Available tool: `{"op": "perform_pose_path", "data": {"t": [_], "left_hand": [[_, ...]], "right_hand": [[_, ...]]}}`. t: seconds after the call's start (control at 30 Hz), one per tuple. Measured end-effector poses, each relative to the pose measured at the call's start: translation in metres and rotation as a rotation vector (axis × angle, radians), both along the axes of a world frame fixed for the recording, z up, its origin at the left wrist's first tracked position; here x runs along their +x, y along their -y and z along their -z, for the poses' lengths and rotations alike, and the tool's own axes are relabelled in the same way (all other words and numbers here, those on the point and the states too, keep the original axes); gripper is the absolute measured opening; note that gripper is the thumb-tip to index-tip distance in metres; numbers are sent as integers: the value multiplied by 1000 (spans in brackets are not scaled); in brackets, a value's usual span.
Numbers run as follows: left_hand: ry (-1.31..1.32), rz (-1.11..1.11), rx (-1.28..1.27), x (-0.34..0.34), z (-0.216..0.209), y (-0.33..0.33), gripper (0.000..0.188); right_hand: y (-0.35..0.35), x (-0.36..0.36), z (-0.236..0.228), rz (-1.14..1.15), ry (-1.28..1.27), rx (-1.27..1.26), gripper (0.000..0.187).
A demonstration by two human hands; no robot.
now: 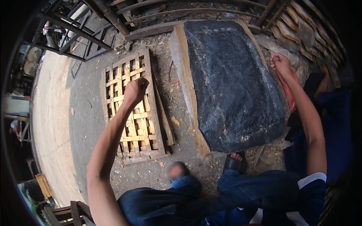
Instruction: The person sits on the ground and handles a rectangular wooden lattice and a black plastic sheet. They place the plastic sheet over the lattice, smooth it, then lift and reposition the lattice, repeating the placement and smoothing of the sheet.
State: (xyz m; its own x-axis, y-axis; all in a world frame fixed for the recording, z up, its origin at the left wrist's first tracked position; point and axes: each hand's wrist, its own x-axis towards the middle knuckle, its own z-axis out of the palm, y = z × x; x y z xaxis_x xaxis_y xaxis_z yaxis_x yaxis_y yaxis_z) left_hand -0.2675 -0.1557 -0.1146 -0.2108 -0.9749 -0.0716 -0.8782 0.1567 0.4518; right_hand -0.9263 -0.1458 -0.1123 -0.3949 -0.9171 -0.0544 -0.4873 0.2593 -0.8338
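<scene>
My left hand [135, 91] is closed in a fist above a wooden-framed rack of woven bamboo strips [134, 137]. Whatever it holds, if anything, is hidden. My right hand [281, 63] is raised beyond the right edge of a black plastic sheet [233, 86], its fingers curled together; I cannot make out anything in them. The sheet, wrinkled and dusted with pale crumbs, covers a wide rectangular shape in front of me. A wooden edge [194, 109] shows along its left side. Below my right hand lies something red [288, 96], partly hidden by my forearm.
Another person in dark blue clothing [320, 132] is close on my right. Stacked racks with pale edges [298, 32] stand at the far right. A dark metal frame [75, 34] is at the far left, and wooden rails [158, 30] cross the back. My feet are near the sheet's front edge.
</scene>
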Motion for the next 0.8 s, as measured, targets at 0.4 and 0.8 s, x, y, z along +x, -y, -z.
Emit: {"op": "perform_pose_path", "data": {"t": [0.4,0.8], "left_hand": [[-134,164,32,-62,-35,-24,52],[-112,387,-127,-94,-18,3,32]], "right_hand": [[2,35,0,-97,-420,26,38],[-13,40,10,-186,-326,117,42]]}}
